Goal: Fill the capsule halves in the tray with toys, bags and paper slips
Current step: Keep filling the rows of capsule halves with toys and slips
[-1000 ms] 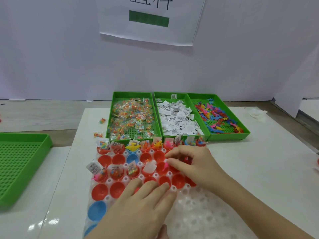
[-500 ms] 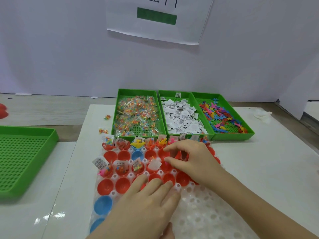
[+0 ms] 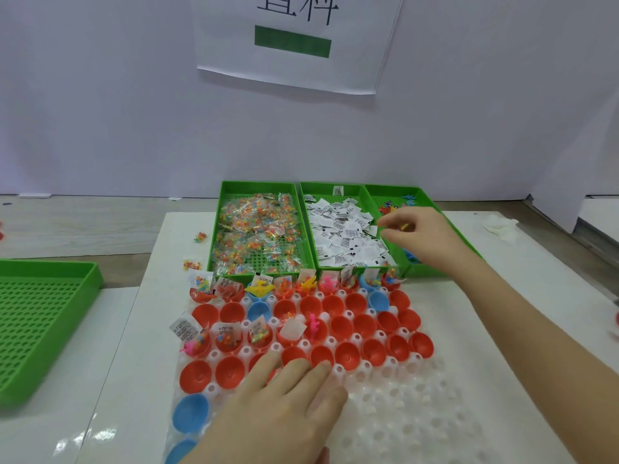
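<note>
At far left lies a green tray [image 3: 40, 329], its perforated floor bare. Two stray bags [image 3: 192, 263] lie on the table [image 3: 502, 313], just left of the bins.

The capsule tray [image 3: 418, 413] sits in front of the person, with red and blue halves [image 3: 348, 354] seated in its far and left sockets. The near-right sockets hold no halves. The left hand [image 3: 284, 406] rests flat on it with straight fingers, the tips touching the near red halves — it holds nothing and seems to steady the tray.

Judged from how things lie, the back row [image 3: 308, 284] looks filled across, with toys, bags and slips sticking up from each half. The second row is empty. In the third row the left three halves carry a bag and a slip, the fourth something white, and the fifth a pink toy [image 3: 313, 324]. The halves to its right are empty, as are the fourth row and the blue halves at near left. Well under half looks done.

Behind stand the bag bin [image 3: 258, 184], the slip bin [image 3: 318, 184] and the toy bin [image 3: 392, 188]. The right hand [image 3: 422, 236] hovers over the edge between the slip bin and the toy bin, thumb and forefinger drawn to a narrow pinch. A fleck of yellow shows by the fingers — I cannot tell whether a toy is held.
</note>
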